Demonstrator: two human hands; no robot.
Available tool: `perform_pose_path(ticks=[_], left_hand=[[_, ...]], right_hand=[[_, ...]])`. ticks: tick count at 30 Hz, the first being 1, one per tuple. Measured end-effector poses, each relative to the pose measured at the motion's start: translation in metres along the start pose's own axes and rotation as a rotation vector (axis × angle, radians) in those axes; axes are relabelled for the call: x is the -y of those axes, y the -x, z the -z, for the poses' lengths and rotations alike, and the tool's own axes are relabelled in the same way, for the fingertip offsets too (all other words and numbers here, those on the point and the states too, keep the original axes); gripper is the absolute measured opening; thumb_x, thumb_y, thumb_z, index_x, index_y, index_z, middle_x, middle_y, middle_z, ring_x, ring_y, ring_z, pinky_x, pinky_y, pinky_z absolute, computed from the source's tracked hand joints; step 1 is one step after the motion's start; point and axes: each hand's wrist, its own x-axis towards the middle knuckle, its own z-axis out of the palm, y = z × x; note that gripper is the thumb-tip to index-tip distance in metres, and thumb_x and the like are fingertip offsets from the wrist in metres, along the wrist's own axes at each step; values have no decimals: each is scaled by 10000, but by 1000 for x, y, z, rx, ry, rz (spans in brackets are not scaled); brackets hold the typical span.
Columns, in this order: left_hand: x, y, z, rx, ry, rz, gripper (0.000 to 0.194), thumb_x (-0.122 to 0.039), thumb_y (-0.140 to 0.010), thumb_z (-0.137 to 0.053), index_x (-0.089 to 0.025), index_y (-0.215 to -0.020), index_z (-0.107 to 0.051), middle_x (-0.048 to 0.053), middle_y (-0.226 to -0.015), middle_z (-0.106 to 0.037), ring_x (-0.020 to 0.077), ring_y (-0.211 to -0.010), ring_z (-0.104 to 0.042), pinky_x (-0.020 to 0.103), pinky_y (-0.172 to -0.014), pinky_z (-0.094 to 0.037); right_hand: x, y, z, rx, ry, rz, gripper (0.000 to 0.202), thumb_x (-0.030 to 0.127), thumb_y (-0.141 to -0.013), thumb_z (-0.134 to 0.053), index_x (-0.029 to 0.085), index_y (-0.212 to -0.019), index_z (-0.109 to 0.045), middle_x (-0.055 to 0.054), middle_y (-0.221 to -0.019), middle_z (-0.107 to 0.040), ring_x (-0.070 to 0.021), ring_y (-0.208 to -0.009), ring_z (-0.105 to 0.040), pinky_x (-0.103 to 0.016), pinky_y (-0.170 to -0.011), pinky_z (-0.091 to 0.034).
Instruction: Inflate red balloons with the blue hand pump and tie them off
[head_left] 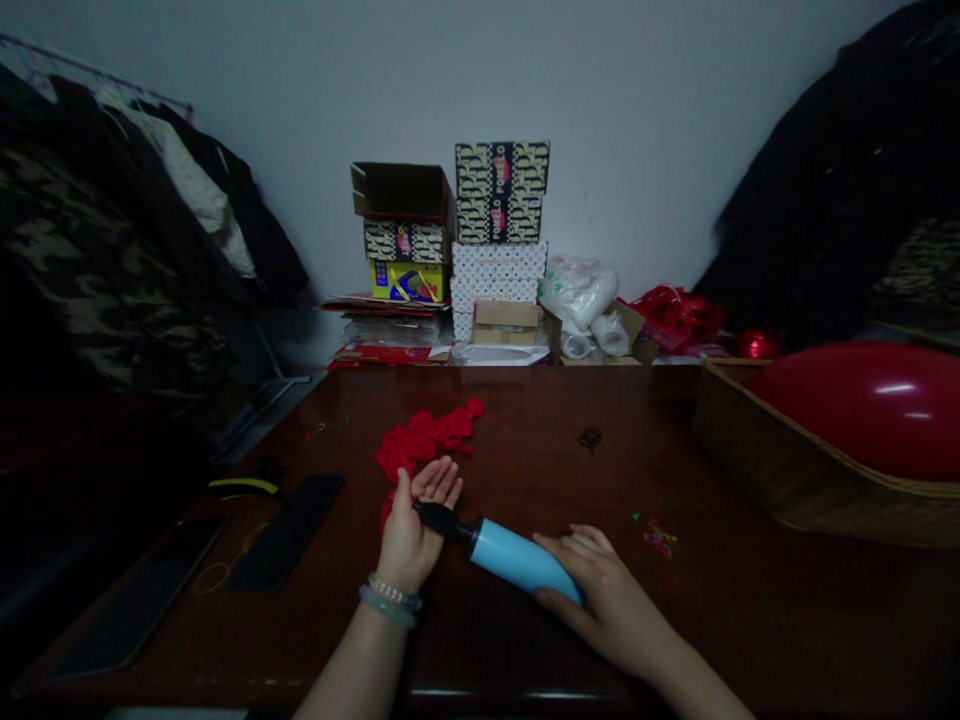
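A light blue balloon hand pump point(517, 560) with a black nozzle lies across the space between my hands, above the table. My right hand point(607, 590) is closed around its rounded blue end. My left hand point(412, 535) is turned palm up, fingers stretched out, and the nozzle tip rests against the palm near the thumb. Just beyond the left fingers, a bunched red cloth point(424, 440) lies on the table, partly hidden by that hand. Beaded and jade-green bracelets circle my left wrist.
On the dark wooden table point(540, 440), two dark flat devices point(289, 530) lie left. A black band point(590, 437) and small colourful bits point(660, 538) lie right. A woven basket point(810, 470) holds a large red balloon point(870, 410). Stacked boxes point(499, 200) stand behind.
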Motion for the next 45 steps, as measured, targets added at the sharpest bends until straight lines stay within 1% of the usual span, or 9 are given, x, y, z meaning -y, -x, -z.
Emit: perform_pose_path(ticks=[4,9,15,24,29,36,41,43,45], left_hand=[[1,1,1,-28,61,12,263,-325,-941,-473,-175,-1011,-678,94,-1142,-665,193,-1036,-635,415,-982,-457],[2,1,0,-2,71,12,236,-272,-939,-481,-170,-1061,-655,98,-1100,-674,187,-985,-652,405,-949,-482],[5,1,-1,-63,97,20,135,-217,-918,-520,-156,-884,-635,116,-1106,-675,212,-1019,-650,401,-910,-508],[6,0,5,-148,26,-2,120,-131,-906,-528,-150,-930,-643,93,-1000,-709,179,-913,-687,299,-790,-555],[7,0,4,-155,2,-30,120,-118,-903,-525,-137,-933,-639,106,-1013,-706,187,-948,-681,310,-836,-547],[11,0,7,-98,-94,-35,140,-115,-879,-543,-119,-970,-649,136,-1041,-696,214,-969,-674,355,-866,-535],[8,1,3,-135,52,30,140,-96,-854,-510,-143,-800,-631,111,-1011,-699,208,-964,-672,382,-883,-524],[8,1,1,-137,80,50,135,-129,-866,-514,-142,-804,-633,113,-1010,-698,217,-965,-670,403,-887,-521],[8,0,1,-118,65,50,143,-159,-889,-510,-129,-882,-650,128,-1036,-692,223,-982,-664,403,-890,-521]], right_hand=[[-3,1,-1,-58,13,8,443,392,-922,-533,234,-1332,-476,-96,-1209,-632,-242,-1075,-586,-514,-1041,-345],[-7,1,0,-132,41,19,422,397,-932,-517,235,-1320,-493,-100,-1152,-657,-249,-1040,-608,-521,-1005,-394],[-9,2,-3,-180,45,40,421,389,-932,-521,239,-1323,-492,-113,-1145,-659,-258,-1041,-615,-531,-998,-400],[-11,2,-4,-178,79,33,429,394,-928,-527,223,-1319,-488,-101,-1147,-649,-242,-1039,-601,-473,-966,-440],[-11,2,-7,-217,93,48,504,386,-906,-565,234,-1370,-440,-103,-1144,-640,-241,-1009,-603,-424,-887,-493],[-15,1,-9,-282,167,55,527,369,-900,-565,229,-1387,-420,-111,-1145,-623,-260,-1029,-589,-456,-905,-473],[-22,1,-11,-339,237,67,537,346,-880,-587,233,-1380,-426,-113,-1163,-611,-288,-1077,-565,-527,-977,-407],[-23,1,-14,-340,243,66,549,339,-882,-587,225,-1389,-409,-115,-1174,-603,-289,-1090,-555,-539,-997,-386],[-23,1,-15,-335,245,65,555,335,-885,-586,220,-1394,-398,-118,-1183,-595,-289,-1100,-547,-544,-1007,-374]])
